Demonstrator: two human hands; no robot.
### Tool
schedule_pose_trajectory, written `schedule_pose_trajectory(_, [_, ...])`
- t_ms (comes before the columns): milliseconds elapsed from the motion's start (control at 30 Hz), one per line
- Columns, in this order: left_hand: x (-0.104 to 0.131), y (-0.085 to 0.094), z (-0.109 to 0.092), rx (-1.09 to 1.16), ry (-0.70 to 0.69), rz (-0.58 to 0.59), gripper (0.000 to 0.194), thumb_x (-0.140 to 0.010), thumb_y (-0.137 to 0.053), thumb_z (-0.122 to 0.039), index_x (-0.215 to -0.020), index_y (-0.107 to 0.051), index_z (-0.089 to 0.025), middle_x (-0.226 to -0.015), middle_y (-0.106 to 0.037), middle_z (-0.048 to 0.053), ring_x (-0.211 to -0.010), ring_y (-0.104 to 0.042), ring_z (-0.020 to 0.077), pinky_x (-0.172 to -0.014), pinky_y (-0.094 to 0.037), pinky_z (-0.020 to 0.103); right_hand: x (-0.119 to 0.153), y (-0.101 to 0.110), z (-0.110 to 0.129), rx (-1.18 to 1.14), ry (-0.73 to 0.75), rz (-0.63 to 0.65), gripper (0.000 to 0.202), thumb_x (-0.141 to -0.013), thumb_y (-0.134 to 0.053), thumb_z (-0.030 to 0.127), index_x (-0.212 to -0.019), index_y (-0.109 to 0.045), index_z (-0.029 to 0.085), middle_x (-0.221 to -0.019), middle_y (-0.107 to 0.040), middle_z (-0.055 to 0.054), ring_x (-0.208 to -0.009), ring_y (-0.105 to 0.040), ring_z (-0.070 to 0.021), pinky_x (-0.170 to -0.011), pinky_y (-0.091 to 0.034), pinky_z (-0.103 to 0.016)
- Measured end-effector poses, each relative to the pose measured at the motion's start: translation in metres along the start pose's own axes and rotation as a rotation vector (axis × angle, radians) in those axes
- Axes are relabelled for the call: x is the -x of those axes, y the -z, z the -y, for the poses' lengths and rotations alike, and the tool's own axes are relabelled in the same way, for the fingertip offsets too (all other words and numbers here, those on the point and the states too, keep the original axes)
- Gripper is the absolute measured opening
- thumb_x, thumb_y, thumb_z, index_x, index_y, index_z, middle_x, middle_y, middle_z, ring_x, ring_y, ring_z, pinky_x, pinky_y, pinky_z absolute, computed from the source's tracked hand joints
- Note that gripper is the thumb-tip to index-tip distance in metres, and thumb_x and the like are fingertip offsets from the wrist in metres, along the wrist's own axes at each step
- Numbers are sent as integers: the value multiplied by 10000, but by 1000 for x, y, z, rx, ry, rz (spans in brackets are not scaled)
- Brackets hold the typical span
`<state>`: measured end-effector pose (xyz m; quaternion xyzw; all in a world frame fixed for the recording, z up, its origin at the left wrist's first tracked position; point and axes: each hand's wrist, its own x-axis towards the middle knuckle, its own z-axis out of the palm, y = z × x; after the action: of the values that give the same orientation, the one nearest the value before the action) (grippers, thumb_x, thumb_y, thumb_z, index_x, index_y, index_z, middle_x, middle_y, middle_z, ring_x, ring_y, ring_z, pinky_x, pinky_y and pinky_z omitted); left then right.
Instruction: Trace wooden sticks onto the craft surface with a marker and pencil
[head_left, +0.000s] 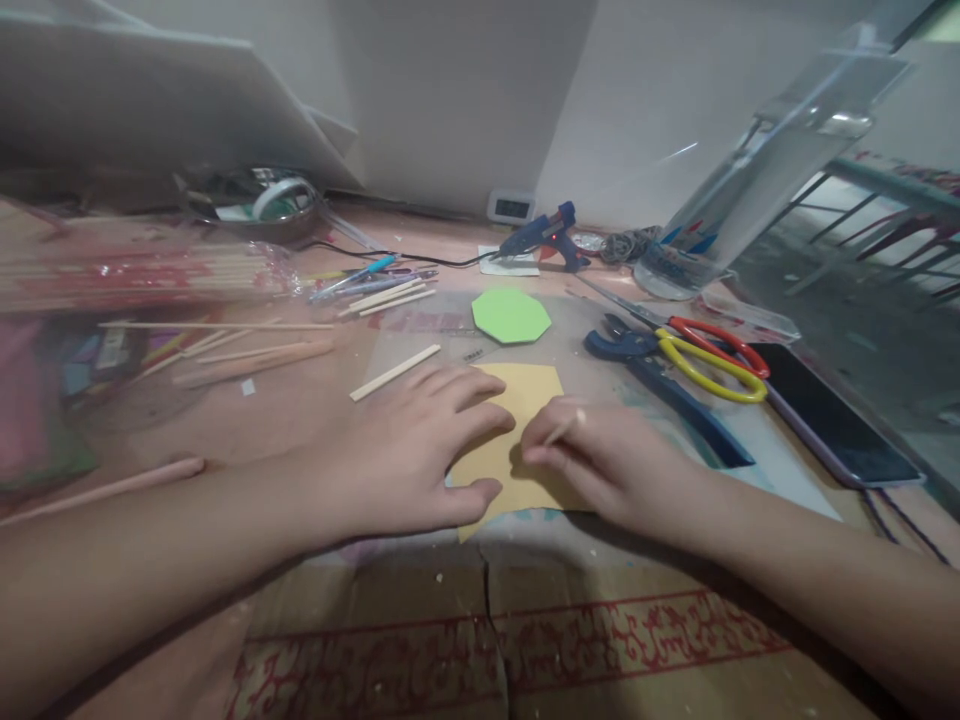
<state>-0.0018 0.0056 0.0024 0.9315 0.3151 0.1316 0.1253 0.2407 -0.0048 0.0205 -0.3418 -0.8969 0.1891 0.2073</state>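
The left hand (409, 455) lies flat, fingers spread, pressing on the yellow paper (517, 440). The right hand (600, 462) rests on the paper's right edge, fingertips pinched together on it. The paper looks thin, light and floppy, likely to crease, so it is best taken by an edge or corner. Beyond it lies a green octagon (511, 315); right of the paper, scissors (709, 355) and a phone (829, 410); left, a stick (395, 372).
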Motion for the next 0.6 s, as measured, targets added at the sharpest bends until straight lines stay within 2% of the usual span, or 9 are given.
schedule_pose_trajectory(100, [-1,0,0,-6,3,0,425,-872,-646,-455,-1240,-656,-243,-1473,-541,119,-1382,-465,360,-1134,-378,570,-3,1,-7,18,-182,-80,144,-954,-548,203,-864,-659,183,-812,-747,-70,-746,-677,-208,-684,-460,-302])
schedule_pose_trajectory(167, [-1,0,-1,-3,7,-2,413,-871,-652,-447,-1231,-658,-246,-1463,-551,117,-1374,-475,364,-1120,-391,575,-5,1,-10,-127,-298,-135,122,-944,-583,237,-846,-640,194,-779,-732,-53,-728,-668,-200,-681,-458,-302])
schedule_pose_trajectory(267, [0,-2,0,15,-3,-45,427,-856,-677,-429,-1227,-649,-218,-1428,-576,129,-1357,-493,356,-1116,-401,561,-7,0,-9,-696,-459,-223,172,-940,-642,354,-851,-598,213,-692,-694,-5,-642,-642,-161,-639,-471,-279])
schedule_pose_trajectory(333, [1,-3,1,31,-25,-89,453,-850,-693,-431,-1224,-640,-181,-1407,-589,150,-1339,-508,355,-1114,-404,553,-8,0,-6,-1083,-531,-234,252,-894,-720,430,-864,-582,221,-638,-670,26,-571,-609,-136,-593,-468,-258])
schedule_pose_trajectory(433, [0,-4,3,55,-70,-139,412,-896,-671,-440,-1195,-643,-157,-1376,-604,161,-1307,-526,351,-1089,-414,548,-9,-1,-3,-1370,-583,-187,313,-817,-827,425,-861,-603,211,-637,-698,27,-536,-600,-107,-560,-465,-228])
schedule_pose_trajectory(600, [-3,-3,5,141,-140,-292,172,-1014,-574,-301,-1094,-675,-189,-1235,-650,96,-1210,-557,263,-1060,-414,450,-8,-6,-2,-1451,-535,-183,245,-834,-843,366,-845,-682,181,-700,-765,-14,-591,-669,-92,-584,-508,-190])
